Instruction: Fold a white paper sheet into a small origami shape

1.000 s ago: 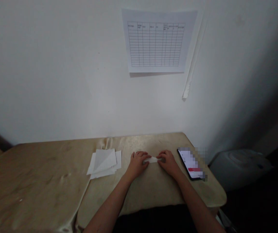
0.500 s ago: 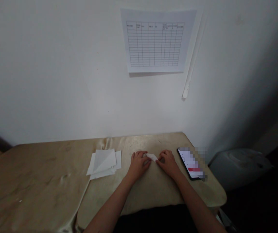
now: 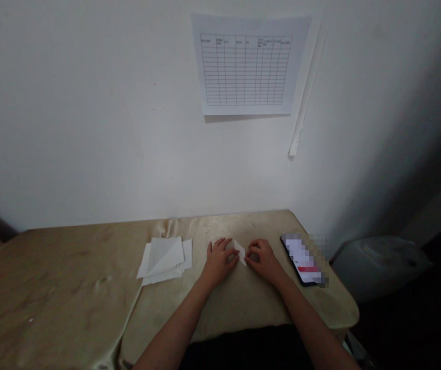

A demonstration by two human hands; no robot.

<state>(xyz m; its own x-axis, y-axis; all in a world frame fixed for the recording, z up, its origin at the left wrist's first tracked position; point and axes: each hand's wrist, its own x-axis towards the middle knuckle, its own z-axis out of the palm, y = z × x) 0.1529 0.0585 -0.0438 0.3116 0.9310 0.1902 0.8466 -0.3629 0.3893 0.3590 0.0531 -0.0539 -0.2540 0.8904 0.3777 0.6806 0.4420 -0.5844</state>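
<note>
Two bare hands, head view: left hand and right hand flank a small, narrow white paper piece on the table covered in tan satiny cloth. Paper sits between far and near edges, well in from the far-right corner. Left fingers half-curled, thumb and index tips at paper's left side; right thumb and index nearly together at its right side. True pinch or just contact: can't tell, too small. Two-sided hold probably steadies light stock and sets its angle.

Long axis diagonal: one pointed end toward far edge, leaning left; other toward near edge, leaning right.

Loose stack of white paper sheets left of left hand, at the cloth seam; likely kept clear of the fingers. Black smartphone with lit screen, partly pixelated, near right edge, presumably angled to stay readable.
</note>
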